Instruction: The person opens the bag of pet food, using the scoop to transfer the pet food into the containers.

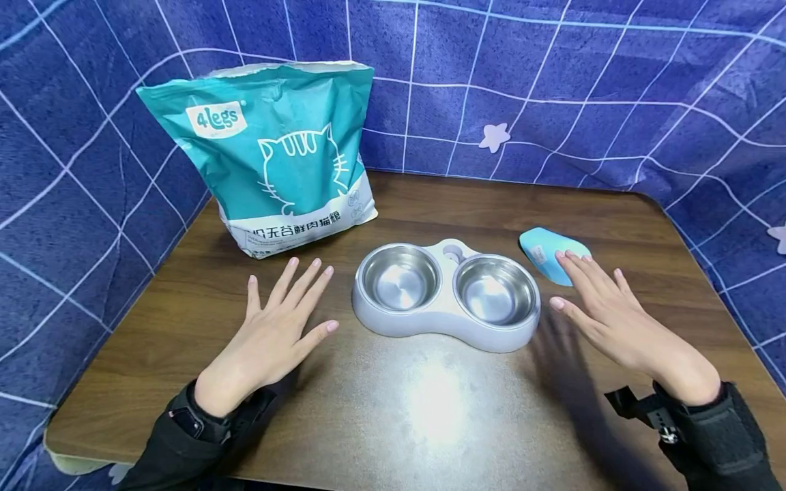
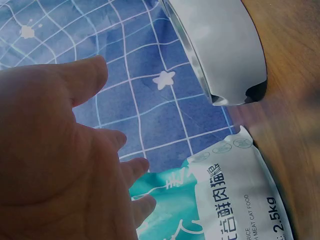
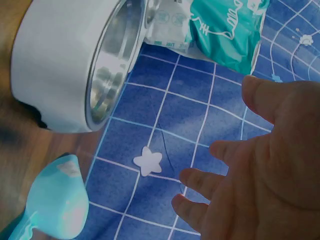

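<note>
Your left hand (image 1: 270,341) was held above the worktop (image 1: 344,423), its fingers straight and apart, near the turquoise bag (image 1: 301,177), whose contents were hidden from view. Your right hand (image 1: 614,324) also had straight, separated fingers, near the blue scoop (image 1: 540,251). Between your two hands, the white feeder (image 1: 446,303) stood on the worktop, and its two metal bowls (image 1: 401,278) showed shiny bare bottoms.

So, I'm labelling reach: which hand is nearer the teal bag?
Left. The left hand is just in front of the teal bag; the right hand is farther off, past the double bowl, near the light-blue scoop.
</note>
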Demonstrator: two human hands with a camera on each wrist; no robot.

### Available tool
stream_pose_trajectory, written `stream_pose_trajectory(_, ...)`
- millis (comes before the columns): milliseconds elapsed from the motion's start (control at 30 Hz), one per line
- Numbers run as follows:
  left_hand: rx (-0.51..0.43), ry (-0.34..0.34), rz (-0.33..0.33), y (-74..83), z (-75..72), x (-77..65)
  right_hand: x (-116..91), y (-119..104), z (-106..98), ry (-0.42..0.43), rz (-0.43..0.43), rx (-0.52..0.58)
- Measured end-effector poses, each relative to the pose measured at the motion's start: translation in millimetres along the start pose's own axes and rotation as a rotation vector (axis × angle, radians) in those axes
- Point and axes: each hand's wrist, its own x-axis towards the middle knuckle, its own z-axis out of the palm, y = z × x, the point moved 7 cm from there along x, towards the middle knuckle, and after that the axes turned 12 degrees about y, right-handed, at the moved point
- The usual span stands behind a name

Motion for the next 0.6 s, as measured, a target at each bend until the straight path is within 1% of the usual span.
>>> stream_pose_trajectory(233, 0.009, -0.011, -0.015, -3.8, -2.9, 2.0, 17.0, -9.7, 3.5, -0.052, 0.004, 0.026)
stream_pose_trajectory(400, 0.006, 0.019, -0.004, -6.8, -8.2, 6.1, 30.5, -15.8, 5.4, -0.057, -0.008, 0.02)
stream_pose_trajectory(600, -0.01, 0.041, 0.002, -6.9, -9.7, 14.7, 44.1, -20.5, 2.7, -0.081, 0.004, 0.0)
